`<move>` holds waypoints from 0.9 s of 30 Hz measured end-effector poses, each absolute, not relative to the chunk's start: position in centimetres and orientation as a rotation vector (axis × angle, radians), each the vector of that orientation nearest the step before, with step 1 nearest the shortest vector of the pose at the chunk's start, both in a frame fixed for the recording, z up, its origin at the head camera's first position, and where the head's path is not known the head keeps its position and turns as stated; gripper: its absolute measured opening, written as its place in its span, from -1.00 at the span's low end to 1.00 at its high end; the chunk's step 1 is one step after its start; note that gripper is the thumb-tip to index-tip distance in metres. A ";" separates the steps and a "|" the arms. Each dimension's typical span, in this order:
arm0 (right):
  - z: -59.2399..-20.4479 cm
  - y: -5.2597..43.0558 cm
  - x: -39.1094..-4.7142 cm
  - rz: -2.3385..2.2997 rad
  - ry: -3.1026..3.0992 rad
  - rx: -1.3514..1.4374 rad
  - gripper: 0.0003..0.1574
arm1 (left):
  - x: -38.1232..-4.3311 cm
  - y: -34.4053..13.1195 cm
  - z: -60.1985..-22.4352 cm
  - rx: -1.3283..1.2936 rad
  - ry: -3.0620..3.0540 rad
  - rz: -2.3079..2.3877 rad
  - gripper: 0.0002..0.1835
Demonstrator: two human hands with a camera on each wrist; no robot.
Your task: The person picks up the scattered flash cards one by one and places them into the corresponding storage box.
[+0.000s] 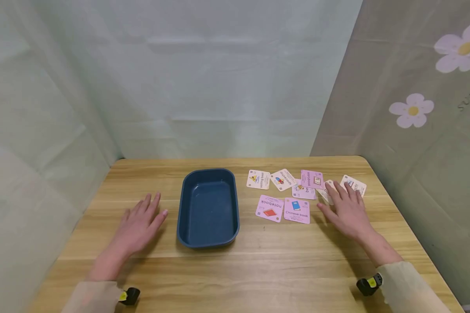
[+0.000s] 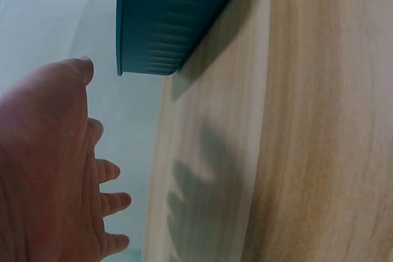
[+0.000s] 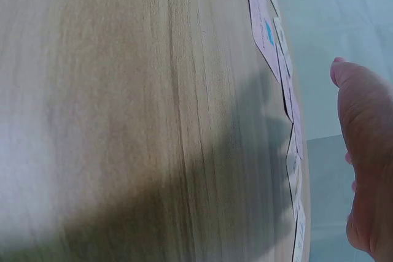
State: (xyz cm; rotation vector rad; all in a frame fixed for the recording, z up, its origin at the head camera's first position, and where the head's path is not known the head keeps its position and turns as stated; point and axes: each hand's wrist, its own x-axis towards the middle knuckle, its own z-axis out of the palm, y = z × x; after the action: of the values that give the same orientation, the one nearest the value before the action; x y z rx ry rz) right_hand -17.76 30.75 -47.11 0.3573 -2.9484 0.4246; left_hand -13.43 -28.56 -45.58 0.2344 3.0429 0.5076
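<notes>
My left hand (image 1: 138,226) hovers over the table left of a dark blue tray (image 1: 208,213), fingers spread and holding nothing. In the left wrist view its shadow falls on the wood, apart from the palm (image 2: 46,164). My right hand (image 1: 348,211), also with fingers extended and holding nothing, is above the right end of a group of picture cards, overlapping two of them in the head view. Nearest its thumb lies the "Chinese book" card (image 1: 297,211), beside the "notebook" card (image 1: 270,208). Behind them are the "sailing boat" card (image 1: 258,179), "spaceship" card (image 1: 283,180) and purple "storybook" card (image 1: 312,179).
A partly covered bee card (image 1: 303,190) lies under the storybook card. A whitish card (image 1: 354,185) lies at the far right behind my right fingers. The wooden table (image 1: 266,269) ends at pale curtains (image 1: 219,87) behind and on both sides.
</notes>
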 end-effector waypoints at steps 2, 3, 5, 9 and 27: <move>-47.0 30.7 -17.7 0.437 -2.931 0.363 -0.02 | -13.5 -28.5 -45.4 0.247 3.038 0.533 -0.19; -47.0 30.6 -17.7 0.445 -2.923 0.366 -0.02 | -13.5 -28.6 -45.3 0.254 3.036 0.545 -0.19; -47.0 30.6 -17.7 0.451 -2.908 0.372 -0.03 | -13.6 -28.6 -45.2 0.266 3.025 0.581 -0.20; -47.0 30.6 -17.8 0.488 -2.881 0.376 -0.09 | -13.6 -28.6 -45.0 0.275 2.999 0.669 -0.21; -46.4 30.5 -17.7 0.612 -2.859 0.338 -0.37 | -13.8 -28.1 -44.7 0.101 2.771 1.155 -0.17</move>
State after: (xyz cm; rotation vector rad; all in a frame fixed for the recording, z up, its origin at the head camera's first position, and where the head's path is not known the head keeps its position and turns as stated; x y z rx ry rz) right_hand -17.70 30.54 -46.36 0.3380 -2.8588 0.6120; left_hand -13.79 -28.10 -44.68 0.1006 2.7706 1.1555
